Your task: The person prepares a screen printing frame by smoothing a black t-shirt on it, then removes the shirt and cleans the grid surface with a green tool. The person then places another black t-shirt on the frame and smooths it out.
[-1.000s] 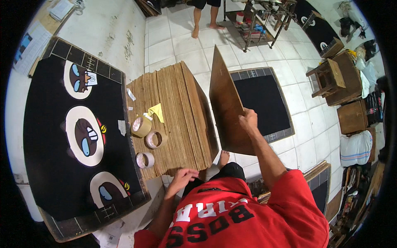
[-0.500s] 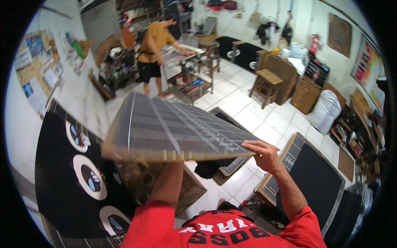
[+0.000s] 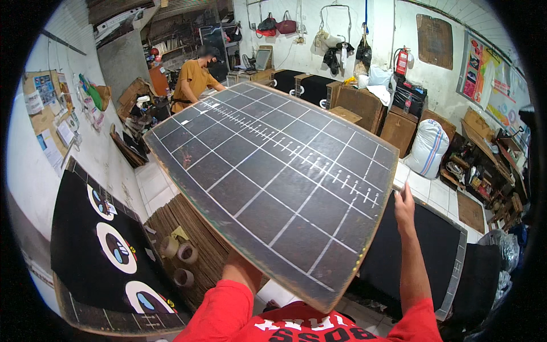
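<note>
A large dark board (image 3: 256, 171) with a white grid and tick marks is raised in front of me, tilted. My left forearm (image 3: 242, 268) runs beneath it; the board hides my left hand. My right hand (image 3: 403, 208) is just beside the board's right edge, fingers extended and apart from it. Below at left, a black panel (image 3: 80, 239) with cartoon eye cut-outs lies on another board, beside a stack of wooden sheets (image 3: 211, 233) with tape rolls (image 3: 185, 251). A second black panel (image 3: 410, 256) lies on a board at the right.
A co-worker (image 3: 191, 85) in a mustard shirt stands behind the raised board. Along the back are wooden cabinets (image 3: 399, 134), a white sack (image 3: 427, 148) and a fire extinguisher (image 3: 401, 62). Clutter (image 3: 478, 176) lines the right wall.
The board has gone from upright to broadly flat and higher, its gridded face now upward. My right hand has moved from gripping its edge to open beside it. The view has tipped up.
</note>
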`<state>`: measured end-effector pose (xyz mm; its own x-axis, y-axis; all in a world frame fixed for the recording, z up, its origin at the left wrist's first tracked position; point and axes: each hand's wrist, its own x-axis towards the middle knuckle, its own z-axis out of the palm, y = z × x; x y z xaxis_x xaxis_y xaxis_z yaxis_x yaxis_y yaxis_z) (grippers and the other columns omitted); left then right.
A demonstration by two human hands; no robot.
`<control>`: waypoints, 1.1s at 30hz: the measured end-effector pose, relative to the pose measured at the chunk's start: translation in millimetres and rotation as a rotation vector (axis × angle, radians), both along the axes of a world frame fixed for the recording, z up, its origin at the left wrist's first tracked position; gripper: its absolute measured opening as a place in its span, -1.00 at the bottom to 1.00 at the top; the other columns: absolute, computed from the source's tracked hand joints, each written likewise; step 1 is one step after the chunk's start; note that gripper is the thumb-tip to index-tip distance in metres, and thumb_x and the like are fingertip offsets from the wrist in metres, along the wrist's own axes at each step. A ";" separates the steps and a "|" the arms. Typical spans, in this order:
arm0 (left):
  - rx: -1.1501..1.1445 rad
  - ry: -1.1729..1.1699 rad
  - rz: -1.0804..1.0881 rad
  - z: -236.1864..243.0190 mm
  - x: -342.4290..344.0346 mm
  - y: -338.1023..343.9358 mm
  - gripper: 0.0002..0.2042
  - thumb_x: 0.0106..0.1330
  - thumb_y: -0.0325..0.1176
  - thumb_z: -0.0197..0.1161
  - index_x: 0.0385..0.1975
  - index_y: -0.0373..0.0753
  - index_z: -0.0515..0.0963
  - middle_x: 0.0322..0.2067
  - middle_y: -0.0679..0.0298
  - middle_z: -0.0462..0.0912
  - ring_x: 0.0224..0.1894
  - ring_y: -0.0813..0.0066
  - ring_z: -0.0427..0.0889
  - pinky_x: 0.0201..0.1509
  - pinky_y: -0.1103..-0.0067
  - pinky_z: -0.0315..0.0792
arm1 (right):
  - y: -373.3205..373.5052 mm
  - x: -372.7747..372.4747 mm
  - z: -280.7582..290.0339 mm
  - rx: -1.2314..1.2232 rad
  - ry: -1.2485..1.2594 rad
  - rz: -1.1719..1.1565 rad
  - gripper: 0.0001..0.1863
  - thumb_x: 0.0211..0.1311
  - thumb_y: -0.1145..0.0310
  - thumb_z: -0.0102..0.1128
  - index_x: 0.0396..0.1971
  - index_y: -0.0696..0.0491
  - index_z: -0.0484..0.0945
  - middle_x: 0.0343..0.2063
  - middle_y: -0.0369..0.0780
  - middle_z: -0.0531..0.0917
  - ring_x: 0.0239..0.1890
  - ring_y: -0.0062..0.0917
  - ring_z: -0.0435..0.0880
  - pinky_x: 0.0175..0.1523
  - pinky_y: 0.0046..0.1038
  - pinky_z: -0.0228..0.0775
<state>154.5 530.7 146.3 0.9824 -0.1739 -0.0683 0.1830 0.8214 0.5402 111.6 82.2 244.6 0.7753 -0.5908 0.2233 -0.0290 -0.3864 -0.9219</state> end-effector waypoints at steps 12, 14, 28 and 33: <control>-0.325 -0.052 -0.027 52.9 -76.8 -170.3 -0.04 0.49 0.46 0.04 0.56 -0.33 0.21 0.17 -0.10 0.66 0.24 0.00 0.68 0.30 0.14 0.61 | -142.0 -254.0 -172.9 1.056 0.046 -0.239 -0.76 0.36 0.27 0.42 -0.11 0.10 0.72 -0.19 -0.21 0.77 -0.15 -0.36 0.73 0.04 -0.15 0.56; -0.377 -0.055 -0.015 52.7 -90.1 -164.5 -0.04 0.49 0.45 0.05 0.56 -0.33 0.21 0.16 -0.10 0.67 0.23 0.00 0.68 0.30 0.14 0.61 | -197.9 -284.9 -204.3 0.903 0.048 -0.499 -0.76 0.30 0.26 0.45 -0.21 0.12 0.74 -0.30 -0.24 0.76 -0.29 -0.39 0.73 -0.10 -0.24 0.56; 1.104 -0.312 -0.068 -2.1 -83.4 -126.6 -0.60 0.35 -0.27 0.59 0.01 -0.38 0.61 -0.19 0.22 0.80 -0.22 0.59 0.75 -0.13 0.62 0.65 | -338.1 -554.1 -239.5 0.596 -0.259 -0.711 -0.28 0.62 -0.31 -0.07 0.02 0.12 0.71 -0.11 -0.24 0.81 -0.03 -0.52 0.73 0.13 -0.49 0.43; 1.052 -0.292 -0.007 -27.0 -70.2 -164.1 -0.62 0.21 -0.39 0.68 -0.11 -0.39 0.62 -0.25 0.21 0.80 -0.27 0.60 0.74 -0.14 0.59 0.65 | -321.9 -596.5 -249.6 0.565 -0.237 -0.720 -0.41 0.61 -0.15 0.10 0.11 0.13 0.71 -0.04 -0.25 0.78 -0.03 -0.46 0.74 0.13 -0.36 0.49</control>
<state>84.3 366.6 119.2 0.9841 -0.1707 0.0492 -0.0633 -0.0778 0.9950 -484.8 -239.7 -5.0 0.1535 -0.9785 -0.1375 0.1252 0.1573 -0.9796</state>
